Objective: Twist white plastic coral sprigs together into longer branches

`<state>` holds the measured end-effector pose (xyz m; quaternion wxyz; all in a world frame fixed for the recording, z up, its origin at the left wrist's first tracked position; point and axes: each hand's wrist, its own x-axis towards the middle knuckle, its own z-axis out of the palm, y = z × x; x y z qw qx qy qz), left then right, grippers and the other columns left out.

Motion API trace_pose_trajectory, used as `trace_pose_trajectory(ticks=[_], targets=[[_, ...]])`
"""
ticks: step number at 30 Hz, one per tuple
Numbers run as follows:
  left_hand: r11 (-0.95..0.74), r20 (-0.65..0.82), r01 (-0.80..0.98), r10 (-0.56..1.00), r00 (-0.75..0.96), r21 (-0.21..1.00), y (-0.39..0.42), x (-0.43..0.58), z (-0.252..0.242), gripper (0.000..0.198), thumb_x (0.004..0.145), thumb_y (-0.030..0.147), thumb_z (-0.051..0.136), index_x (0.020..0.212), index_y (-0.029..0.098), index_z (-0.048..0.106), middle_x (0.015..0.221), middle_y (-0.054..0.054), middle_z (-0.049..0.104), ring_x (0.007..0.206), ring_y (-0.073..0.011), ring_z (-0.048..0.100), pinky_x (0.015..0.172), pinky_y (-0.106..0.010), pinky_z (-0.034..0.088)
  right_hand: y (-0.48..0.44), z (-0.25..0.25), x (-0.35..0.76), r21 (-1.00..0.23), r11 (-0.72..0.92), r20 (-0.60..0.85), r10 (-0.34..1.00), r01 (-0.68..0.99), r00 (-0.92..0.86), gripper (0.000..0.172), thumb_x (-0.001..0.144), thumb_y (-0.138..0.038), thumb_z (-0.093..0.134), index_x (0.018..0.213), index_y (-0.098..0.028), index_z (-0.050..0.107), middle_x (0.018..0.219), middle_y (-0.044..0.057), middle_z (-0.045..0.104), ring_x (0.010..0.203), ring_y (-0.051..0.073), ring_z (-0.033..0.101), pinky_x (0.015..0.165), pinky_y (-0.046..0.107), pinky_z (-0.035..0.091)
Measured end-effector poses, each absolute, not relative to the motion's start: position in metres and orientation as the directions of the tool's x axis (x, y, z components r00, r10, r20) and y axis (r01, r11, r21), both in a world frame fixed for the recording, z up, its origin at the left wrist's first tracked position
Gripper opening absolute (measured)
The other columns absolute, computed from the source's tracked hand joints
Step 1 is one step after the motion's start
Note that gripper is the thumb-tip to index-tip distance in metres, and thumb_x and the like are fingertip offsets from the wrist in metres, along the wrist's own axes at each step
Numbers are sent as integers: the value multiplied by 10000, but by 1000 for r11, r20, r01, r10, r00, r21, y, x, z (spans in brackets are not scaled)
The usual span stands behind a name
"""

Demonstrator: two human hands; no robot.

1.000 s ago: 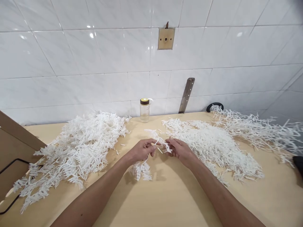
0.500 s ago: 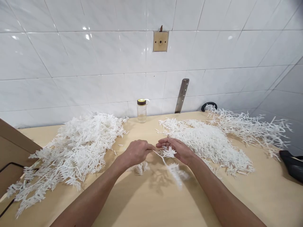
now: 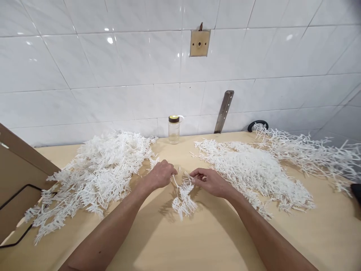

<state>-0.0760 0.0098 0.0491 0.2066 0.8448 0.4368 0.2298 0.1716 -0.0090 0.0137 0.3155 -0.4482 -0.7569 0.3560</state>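
Note:
My left hand is closed, pinching the thin stem of a white, artificial-looking branched sprig. The sprig hangs down between my hands, its feathery tufts just over the table. On the other side, my right hand has its thumb and fingers pinched on the sprig's upper tufts. To the left lies a big heap of tufted white sprigs. A pile of similar white pieces spreads out just beyond my right hand.
Bare, thinner white branches lie at the far right, near a black curved handle. A clear bottle with a dark lid stands by the tiled wall. A metal strip leans there. A brown cardboard box and black wire are at left.
My right hand has gone from loosely spread fingers to a pinch on the sprig's tufts. The sprig now hangs between my hands instead of swinging to the right. The camera view has shifted slightly.

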Motion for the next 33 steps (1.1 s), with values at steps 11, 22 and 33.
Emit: trace_pose_trajectory(ticks=[11, 22, 33], targets=[[-562, 393, 696, 822, 411, 448, 11, -67, 54, 351, 715, -5, 506, 903, 169, 746, 963, -146, 671, 1064, -310, 523, 942, -435, 401, -9, 4, 159, -684, 328, 149, 937, 652, -315, 385, 759, -256, 652, 1134, -185, 601, 940, 62, 658, 755, 181, 595, 662, 299, 442], [-499, 79, 832, 865, 496, 241, -19, -28, 42, 212, 859, 199, 502, 694, 174, 633, 717, -89, 636, 785, -232, 573, 667, -317, 398, -12, 5, 154, -599, 209, 54, 974, 773, -222, 136, 728, -232, 659, 803, -201, 551, 718, 6, 621, 642, 158, 538, 574, 270, 372], [-480, 91, 735, 860, 502, 479, -11, -36, 43, 202, 840, 258, 528, 751, 203, 700, 655, -51, 660, 710, -216, 623, 666, -289, 375, -10, 9, 161, -806, 224, 75, 957, 548, -281, 111, 735, -292, 646, 758, -188, 615, 718, 20, 652, 645, 157, 564, 574, 272, 402]])
